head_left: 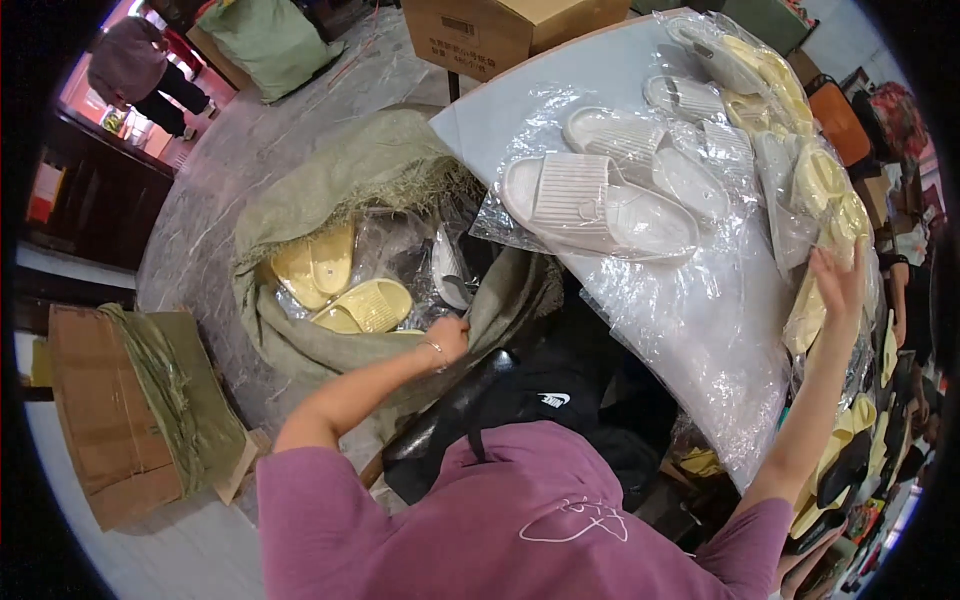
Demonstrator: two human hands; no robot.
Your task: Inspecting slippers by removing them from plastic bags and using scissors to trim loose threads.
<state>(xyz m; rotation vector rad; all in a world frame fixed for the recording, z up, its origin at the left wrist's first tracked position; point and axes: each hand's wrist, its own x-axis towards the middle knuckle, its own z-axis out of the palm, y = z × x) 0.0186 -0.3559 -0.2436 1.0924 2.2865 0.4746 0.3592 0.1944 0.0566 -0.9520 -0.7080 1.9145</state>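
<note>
My left hand (447, 341) is closed at the near rim of a woven green sack (330, 200), its fingers curled over the edge. Inside the sack lie yellow slippers (368, 306) in clear plastic, with a white slipper (447, 268) just beyond my fingers. At the right edge of a white table (660, 320), my right hand (840, 278) has its fingers spread beside bagged yellow slippers (822, 178). Whether it touches them, I cannot tell. Light grey slippers (610, 208) in clear bags lie on the tabletop, several of them stretching toward the far corner.
A cardboard box (510, 35) stands beyond the table. On the left is another carton (110, 420) with green cloth over it. A stuffed green sack (268, 45) and a person (150, 75) are at the far left. More slippers (840, 450) crowd the right side.
</note>
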